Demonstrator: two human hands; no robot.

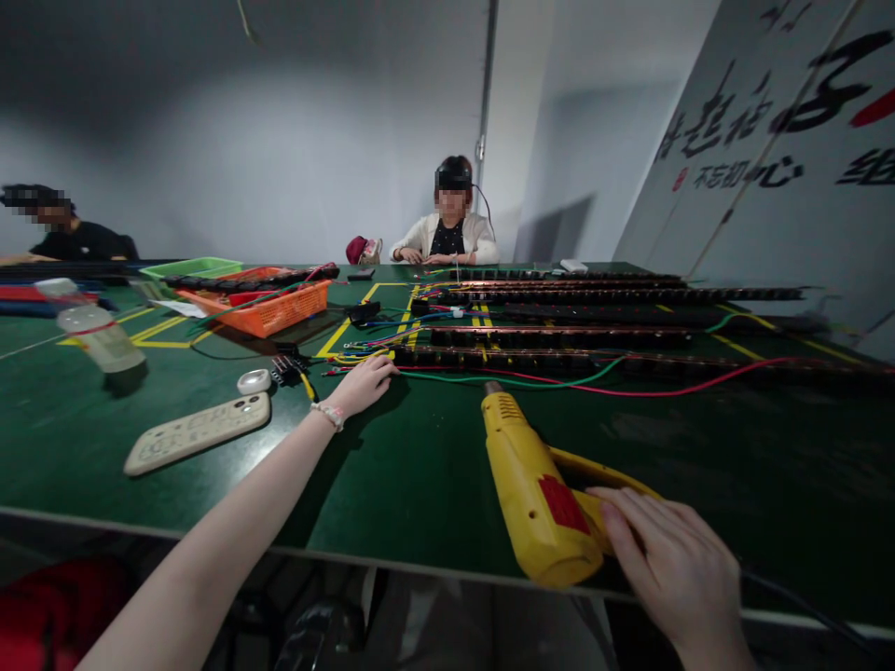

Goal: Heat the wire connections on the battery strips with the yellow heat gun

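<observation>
My right hand (675, 559) is wrapped round the handle of a yellow heat gun (535, 489), its metal nozzle pointing away from me toward the long black strips. Stretched forward, my left hand (367, 384) is closed at the coloured wires (350, 357) on the left end of the nearest black strip (503, 358); its fingertips are partly hidden. A green wire (531, 380) and a red wire (671, 393) run along this strip, between it and the heat gun.
Several more black strips (601, 293) lie behind. To the left are an orange basket (280, 312), a green basket (192, 268), a bottle (102, 335), a phone (199, 433) and a small white case (254, 380). One person (447, 228) sits opposite, another (84, 238) far left.
</observation>
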